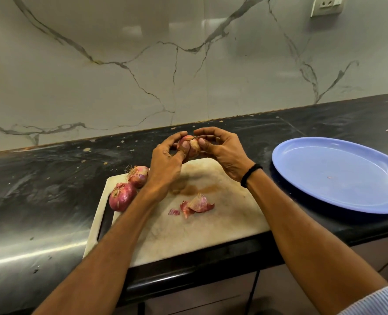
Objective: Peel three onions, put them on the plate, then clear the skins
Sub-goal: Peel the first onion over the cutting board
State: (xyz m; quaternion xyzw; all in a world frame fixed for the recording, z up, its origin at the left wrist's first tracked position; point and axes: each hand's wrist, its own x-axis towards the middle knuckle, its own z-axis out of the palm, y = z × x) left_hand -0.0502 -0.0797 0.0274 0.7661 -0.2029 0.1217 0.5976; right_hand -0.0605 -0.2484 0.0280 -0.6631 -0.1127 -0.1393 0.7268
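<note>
Both the left hand and right hand are gripping one onion in curled fingers above the far edge of the cutting board; it is probably handling light, firm and slick beneath brittle papery skin, so pinching a lifted edge near the tip is looking best.

The held onion is largely covered by the fingers of both hands (only its middle shows). The plate runs off the right edge.
</note>
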